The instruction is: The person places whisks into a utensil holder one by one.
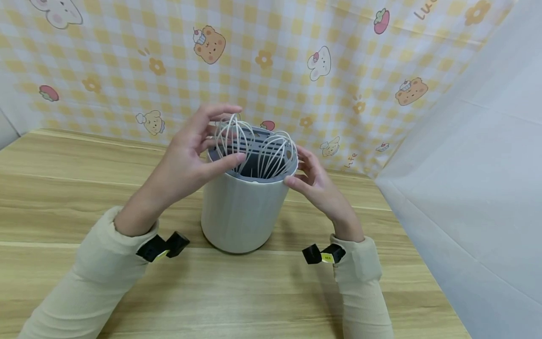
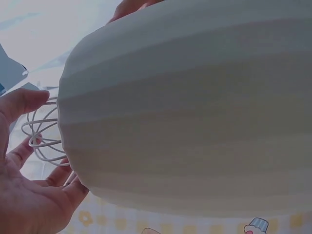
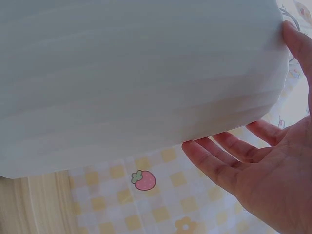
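Note:
A white ribbed utensil holder (image 1: 242, 216) with a grey slotted insert (image 1: 262, 133) stands upright on the wooden table. Two whisks stand in it, wire heads up. Around the left whisk (image 1: 234, 136) my left hand (image 1: 184, 153) curves, thumb in front and fingers behind the wires. In the left wrist view that whisk (image 2: 41, 130) pokes out past the rim between thumb and fingers. The right whisk (image 1: 275, 153) leans beside it. My right hand (image 1: 319, 190) holds the holder's right side, thumb at the rim and fingers along the outer wall. The whisk handles are hidden inside.
The wood-grain table (image 1: 228, 292) spreads around the holder. Behind it hangs a yellow checked cloth (image 1: 271, 89) with cartoon prints, and a white sheet (image 1: 474, 141) rises on the right. A black wrist camera (image 1: 163, 246) sits on the left sleeve, another (image 1: 323, 254) on the right.

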The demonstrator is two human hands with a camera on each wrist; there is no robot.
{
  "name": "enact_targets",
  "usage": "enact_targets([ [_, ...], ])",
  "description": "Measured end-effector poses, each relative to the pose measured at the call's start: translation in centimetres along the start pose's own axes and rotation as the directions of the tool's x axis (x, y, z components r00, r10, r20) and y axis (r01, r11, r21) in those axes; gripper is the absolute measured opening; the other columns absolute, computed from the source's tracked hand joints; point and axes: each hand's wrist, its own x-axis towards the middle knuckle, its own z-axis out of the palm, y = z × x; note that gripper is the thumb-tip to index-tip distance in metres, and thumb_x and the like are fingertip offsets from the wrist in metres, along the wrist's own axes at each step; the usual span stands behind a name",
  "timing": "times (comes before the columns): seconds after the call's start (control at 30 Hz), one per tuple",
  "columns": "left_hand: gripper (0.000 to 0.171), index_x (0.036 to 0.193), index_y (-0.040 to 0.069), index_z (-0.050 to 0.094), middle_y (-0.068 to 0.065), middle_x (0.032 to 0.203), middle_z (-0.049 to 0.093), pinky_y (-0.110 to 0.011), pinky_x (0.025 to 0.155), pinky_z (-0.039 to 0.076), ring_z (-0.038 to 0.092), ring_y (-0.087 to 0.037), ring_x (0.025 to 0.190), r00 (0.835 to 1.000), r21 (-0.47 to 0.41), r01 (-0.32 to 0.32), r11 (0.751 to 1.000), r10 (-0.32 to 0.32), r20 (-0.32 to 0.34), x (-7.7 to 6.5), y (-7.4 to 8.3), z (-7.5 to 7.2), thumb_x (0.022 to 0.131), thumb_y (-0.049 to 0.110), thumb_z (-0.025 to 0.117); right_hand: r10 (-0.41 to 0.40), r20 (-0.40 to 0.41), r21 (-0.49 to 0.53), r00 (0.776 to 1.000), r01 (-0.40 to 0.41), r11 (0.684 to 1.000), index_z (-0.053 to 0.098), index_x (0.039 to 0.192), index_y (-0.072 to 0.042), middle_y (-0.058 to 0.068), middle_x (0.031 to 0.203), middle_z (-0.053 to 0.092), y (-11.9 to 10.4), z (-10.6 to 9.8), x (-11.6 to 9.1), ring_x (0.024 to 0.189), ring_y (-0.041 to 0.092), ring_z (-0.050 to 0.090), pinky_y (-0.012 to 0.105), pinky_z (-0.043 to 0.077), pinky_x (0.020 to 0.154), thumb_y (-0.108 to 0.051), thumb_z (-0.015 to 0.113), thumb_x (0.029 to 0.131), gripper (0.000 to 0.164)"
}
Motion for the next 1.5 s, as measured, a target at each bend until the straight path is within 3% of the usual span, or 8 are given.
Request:
enact_targets([
  [0.33,0.059,0.131,0.014,0.041,-0.005,0.133,0.048,-0.043,0.098,0.045,0.050,-0.022,0.115,0.996,0.186,-0.026,0.982,0.009,0.087,-0.1,-0.2,0.0,0.081,0.015,0.072,-0.010,0.003,0.010,1.000,0.010,1.000,0.026,0.144,-0.014,0.005,0.139,0.036,0.1,0.0,0.1,0.120,0.021,0.041,0.035,0.042,0.100,-0.031,0.066,0.086,0.073],
  [0.63,0.063,0.136,0.019,0.041,-0.005,0.136,0.046,-0.041,0.101,0.044,0.051,-0.023,0.114,0.994,0.242,-0.060,0.968,0.035,0.108,-0.2,-0.2,-0.2,0.081,0.017,0.072,-0.008,-0.001,0.007,1.000,0.008,1.000,0.025,0.144,-0.014,0.005,0.140,0.036,0.1,0.0,0.0,0.120,0.021,0.041,0.035,0.041,0.100,-0.031,0.066,0.086,0.073],
  [0.87,0.065,0.137,0.017,0.041,-0.006,0.133,0.046,-0.045,0.103,0.040,0.049,-0.025,0.114,0.993,0.248,-0.069,0.966,0.043,0.108,-0.5,-0.3,-0.6,0.080,0.016,0.074,-0.002,0.000,0.002,1.000,0.002,1.000,0.025,0.145,-0.015,0.004,0.140,0.036,0.0,0.0,0.0,0.120,0.021,0.041,0.036,0.041,0.101,-0.030,0.066,0.086,0.073],
  [1.2,0.072,0.140,0.016,0.037,-0.008,0.138,0.041,-0.055,0.102,0.033,0.038,-0.029,0.124,0.993,0.279,-0.042,0.959,0.011,0.114,-0.7,-0.6,-1.3,0.079,0.024,0.074,0.009,0.005,-0.012,1.000,-0.009,1.000,0.024,0.146,-0.017,0.003,0.140,0.035,-0.2,0.0,-0.1,0.122,0.021,0.041,0.038,0.042,0.101,-0.028,0.064,0.088,0.071],
  [1.4,0.078,0.143,0.020,0.030,-0.006,0.144,0.032,-0.059,0.104,0.030,0.033,-0.029,0.128,0.982,0.307,0.042,0.951,-0.096,0.163,-1.0,-1.1,-2.1,0.079,0.031,0.074,0.017,0.006,-0.037,1.000,-0.017,0.999,0.024,0.146,-0.019,0.003,0.140,0.035,-0.5,0.0,-0.2,0.123,0.021,0.041,0.040,0.042,0.101,-0.022,0.061,0.090,0.068],
  [1.5,0.080,0.144,0.020,0.029,-0.007,0.145,0.031,-0.056,0.106,0.029,0.033,-0.031,0.129,0.978,0.308,0.060,0.949,-0.117,0.170,-1.2,-1.4,-2.5,0.079,0.031,0.074,0.020,0.008,-0.043,1.000,-0.020,0.999,0.024,0.146,-0.019,0.003,0.140,0.035,-0.6,0.0,-0.3,0.123,0.021,0.041,0.040,0.043,0.101,-0.021,0.061,0.090,0.067],
])
